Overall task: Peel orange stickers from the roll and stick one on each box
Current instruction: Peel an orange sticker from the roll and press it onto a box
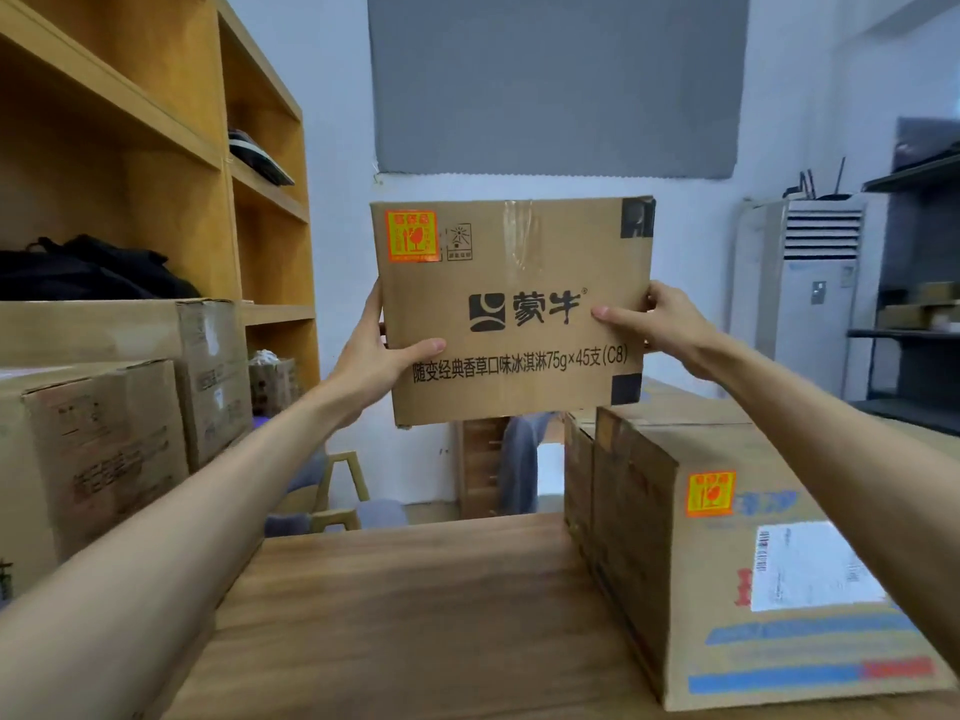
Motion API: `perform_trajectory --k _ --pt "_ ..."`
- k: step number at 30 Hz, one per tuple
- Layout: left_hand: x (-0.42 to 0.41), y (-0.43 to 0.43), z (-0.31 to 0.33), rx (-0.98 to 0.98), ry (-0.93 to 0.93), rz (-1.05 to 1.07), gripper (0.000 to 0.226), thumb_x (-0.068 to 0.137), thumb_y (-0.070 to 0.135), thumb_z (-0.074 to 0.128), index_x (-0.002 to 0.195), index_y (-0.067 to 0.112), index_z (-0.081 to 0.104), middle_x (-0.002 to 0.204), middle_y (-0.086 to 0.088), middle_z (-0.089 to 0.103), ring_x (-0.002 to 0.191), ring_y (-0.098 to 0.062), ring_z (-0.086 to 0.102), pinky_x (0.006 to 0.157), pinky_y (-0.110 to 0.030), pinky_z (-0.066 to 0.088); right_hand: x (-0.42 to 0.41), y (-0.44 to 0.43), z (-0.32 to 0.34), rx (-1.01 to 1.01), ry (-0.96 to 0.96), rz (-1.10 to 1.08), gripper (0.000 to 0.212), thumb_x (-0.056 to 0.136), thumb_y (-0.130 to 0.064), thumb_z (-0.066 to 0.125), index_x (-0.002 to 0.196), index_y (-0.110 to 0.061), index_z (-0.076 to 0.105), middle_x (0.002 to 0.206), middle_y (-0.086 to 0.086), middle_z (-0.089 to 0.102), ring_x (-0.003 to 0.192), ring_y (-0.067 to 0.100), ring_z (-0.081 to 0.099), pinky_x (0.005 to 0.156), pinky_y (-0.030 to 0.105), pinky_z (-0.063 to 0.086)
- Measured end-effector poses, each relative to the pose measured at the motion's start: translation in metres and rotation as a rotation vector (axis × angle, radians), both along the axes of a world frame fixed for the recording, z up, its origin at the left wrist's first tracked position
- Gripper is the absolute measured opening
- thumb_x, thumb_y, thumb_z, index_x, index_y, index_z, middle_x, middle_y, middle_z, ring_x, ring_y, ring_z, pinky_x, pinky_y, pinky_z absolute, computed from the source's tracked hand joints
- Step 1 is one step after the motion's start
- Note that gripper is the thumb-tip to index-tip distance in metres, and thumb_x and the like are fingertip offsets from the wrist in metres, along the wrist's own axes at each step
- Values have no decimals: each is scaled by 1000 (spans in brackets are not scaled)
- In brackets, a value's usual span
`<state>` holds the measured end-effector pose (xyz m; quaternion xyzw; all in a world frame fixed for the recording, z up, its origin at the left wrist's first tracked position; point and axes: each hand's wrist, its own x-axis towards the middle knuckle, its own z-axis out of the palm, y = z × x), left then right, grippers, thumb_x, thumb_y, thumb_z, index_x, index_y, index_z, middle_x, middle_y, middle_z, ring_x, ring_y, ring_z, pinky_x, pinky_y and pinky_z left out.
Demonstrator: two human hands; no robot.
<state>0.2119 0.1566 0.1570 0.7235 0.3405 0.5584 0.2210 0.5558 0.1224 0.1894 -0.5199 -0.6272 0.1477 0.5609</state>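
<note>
Wooden shelving (156,148) left, grey panel (556,80) on white wall (337,96), perhaps an air conditioner (815,293) right.

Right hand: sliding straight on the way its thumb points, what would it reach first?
Probably the black logo printed on the held box: the right hand has its thumb on that face, pointing left at it.

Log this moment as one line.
left hand, right hand: grip raised box | raised box: stickered | second box: on table, stickered

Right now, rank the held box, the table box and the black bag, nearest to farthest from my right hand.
1. Held box: gripped by the right hand.
2. Table box: just below, at right.
3. Black bag: far left.
</note>
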Motion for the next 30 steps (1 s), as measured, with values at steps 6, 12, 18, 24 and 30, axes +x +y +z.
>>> perform_trajectory --k 6,12,18,24,30 --pt "70 57 9 -13 -4 -91 95 82 33 84 154 44 23 126 17 60 111 -2 59 89 -30 53 69 24 16 -13 -2 -51 65 81 -31 81 132 -11 47 117 3 61 100 14 64 69 26 54" --pt "137 98 13 -11 2 -133 96 81 35 85 153 48 22 128 18 61 114 -6 61 99 -43 55 134 53 23 -42 52 -75 69 76 -28 84 133 -11 49 121 8 64 105 23 66 80 35 57" --pt "198 128 1 -57 37 -165 101 80 43 84 155 46 17 136 15 57 121 -9 57 104 -49 51 195 71 8 -93 69 -84 67 79 -25 81 135 -11 47 119 6 62 104 21 65 81 33 57" --pt "243 144 -18 -89 16 -194 101 80 37 85 155 47 18 138 14 57 122 -10 57 101 -48 54 236 86 -10 -130 86 -92 68 82 -26 79 138 -11 44 122 7 59 106 20 63 88 36 55" --pt "266 149 -40 -148 -6 -223 100 82 29 84 157 39 18 143 7 54 121 -10 58 104 -43 53 259 95 -22 -186 38 -89 58 82 -29 78 131 -16 50 121 6 62 102 18 63 75 27 54"
